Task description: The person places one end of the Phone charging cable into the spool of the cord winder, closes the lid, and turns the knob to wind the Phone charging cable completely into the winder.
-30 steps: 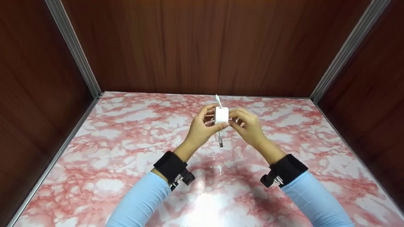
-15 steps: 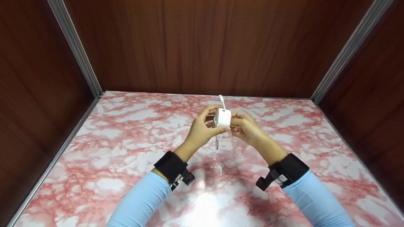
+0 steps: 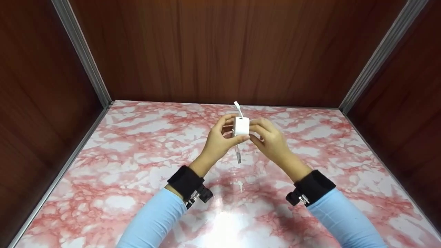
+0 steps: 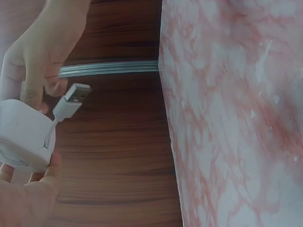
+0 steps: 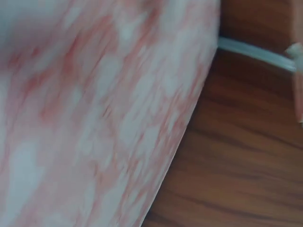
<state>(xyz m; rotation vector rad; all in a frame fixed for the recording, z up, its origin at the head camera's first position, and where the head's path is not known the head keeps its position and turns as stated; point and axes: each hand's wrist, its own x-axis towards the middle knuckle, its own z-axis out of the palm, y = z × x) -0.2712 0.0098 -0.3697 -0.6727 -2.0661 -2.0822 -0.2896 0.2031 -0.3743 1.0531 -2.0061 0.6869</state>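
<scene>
A white rounded case (image 3: pixel 242 126) with a white USB cable is held up above the table. My left hand (image 3: pixel 218 139) grips it, thumb along its near lower edge and fingers behind. My right hand (image 3: pixel 274 141) has curled fingers and thumb at the case's right side; what they pinch there is hidden. One cable end with a small white connector (image 3: pixel 237 105) sticks out at the top. The other end, a USB plug (image 3: pixel 238 157), hangs below. In the left wrist view that plug (image 4: pixel 71 100) shows close up beside the case (image 4: pixel 23 132).
Under the hands lies a red-and-white marbled table (image 3: pixel 137 165). A dark wood-grain panel (image 3: pixel 220 51) closes off the back, with similar panels at both sides. Grey metal strips (image 3: pixel 84 58) run up the corners. The right wrist view mostly shows table (image 5: pixel 104 113) and panel.
My right hand turned at the wrist, then turned back beside the case. The case tipped slightly right and returned, and the hanging plug swung. My left hand stayed nearly in place.
</scene>
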